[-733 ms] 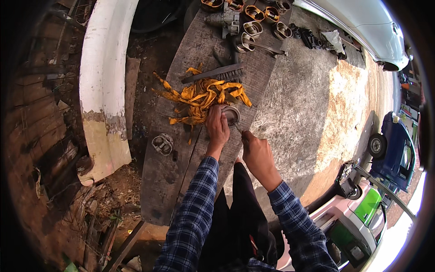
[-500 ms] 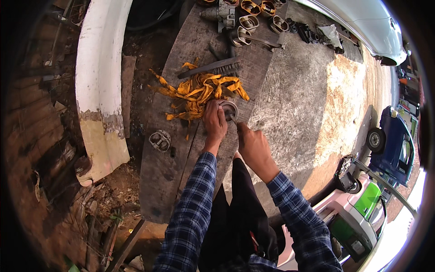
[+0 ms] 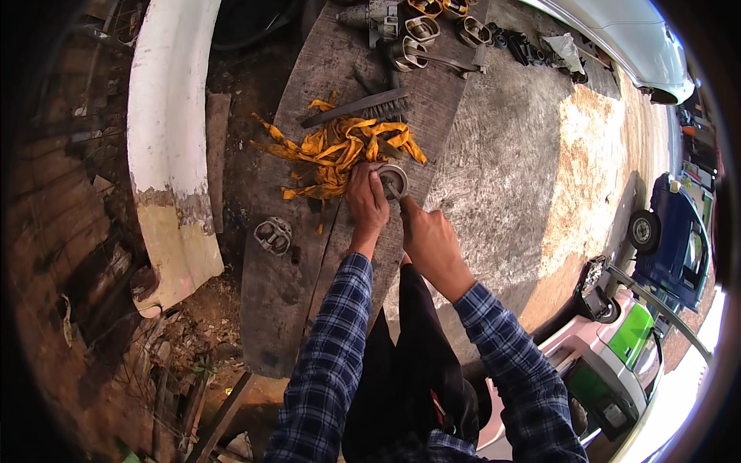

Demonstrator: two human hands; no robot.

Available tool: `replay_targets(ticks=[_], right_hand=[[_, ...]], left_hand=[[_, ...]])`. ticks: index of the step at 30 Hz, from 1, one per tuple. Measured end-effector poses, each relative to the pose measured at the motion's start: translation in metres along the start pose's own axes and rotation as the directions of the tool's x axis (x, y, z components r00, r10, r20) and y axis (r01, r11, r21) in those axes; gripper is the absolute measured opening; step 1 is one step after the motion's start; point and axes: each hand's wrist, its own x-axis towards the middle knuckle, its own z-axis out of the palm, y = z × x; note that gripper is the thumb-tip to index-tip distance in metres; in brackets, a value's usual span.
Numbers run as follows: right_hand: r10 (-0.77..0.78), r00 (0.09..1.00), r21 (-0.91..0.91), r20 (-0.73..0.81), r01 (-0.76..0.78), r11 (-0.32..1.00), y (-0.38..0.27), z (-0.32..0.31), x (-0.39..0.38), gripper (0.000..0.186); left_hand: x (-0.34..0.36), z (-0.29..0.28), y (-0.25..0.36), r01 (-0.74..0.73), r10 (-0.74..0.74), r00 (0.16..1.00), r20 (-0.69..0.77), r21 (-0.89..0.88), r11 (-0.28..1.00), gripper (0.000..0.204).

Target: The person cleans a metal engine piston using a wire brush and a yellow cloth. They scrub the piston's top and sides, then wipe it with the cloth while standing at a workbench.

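Observation:
My left hand [image 3: 368, 202] is closed around the left side of a round metal piston [image 3: 404, 176], pressing it on the wooden bench. The piston's cupped side faces up. In my right hand [image 3: 429, 241] is a slim hand tool [image 3: 395, 190], whose tip reaches inside the piston; the fist hides its handle, and I cannot tell its exact kind. Just beyond my left hand lies a crumpled orange-yellow rag [image 3: 340, 154]. A dark-handled wire brush [image 3: 363, 106] rests at the rag's far side. Another piston [image 3: 273, 236] sits on the bench to the left.
Several pistons [image 3: 422, 29] and a grey metal housing [image 3: 380, 21] stand at the bench's far end, with a flat metal bar [image 3: 448, 63] beside them. Dark parts [image 3: 525, 48] lie beyond on the concrete. A white post [image 3: 171, 100] is left of the bench [image 3: 270, 324]. Vehicles [image 3: 670, 239] stand at right.
The tool's tip has moved from the piston's near rim further into its hollow, with my right hand shifting slightly. My left hand keeps its hold. The view has shifted a little.

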Motion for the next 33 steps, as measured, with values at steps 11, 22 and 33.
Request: replay_targets(ticks=[11, 22, 33], right_hand=[[0.08, 0.989, 0.392, -0.127, -0.024, 0.92, 0.022, -0.025, -0.006, 0.019], [0.14, 0.976, 0.402, -0.169, -0.061, 0.914, 0.026, -0.011, -0.039, 0.027], [0.118, 0.954, 0.417, -0.277, 0.009, 0.909, 0.01, 0.011, -0.016, 0.025]], left_hand=[[0.004, -0.007, 0.001, -0.033, 0.032, 0.995, 0.09, 0.012, 0.999, 0.045], [0.006, -0.016, 0.002, 0.145, -0.139, 0.915, 0.379, 0.012, 0.989, 0.031], [0.011, -0.027, -0.001, 0.289, -0.237, 0.836, 0.495, -0.03, 0.957, 0.04]])
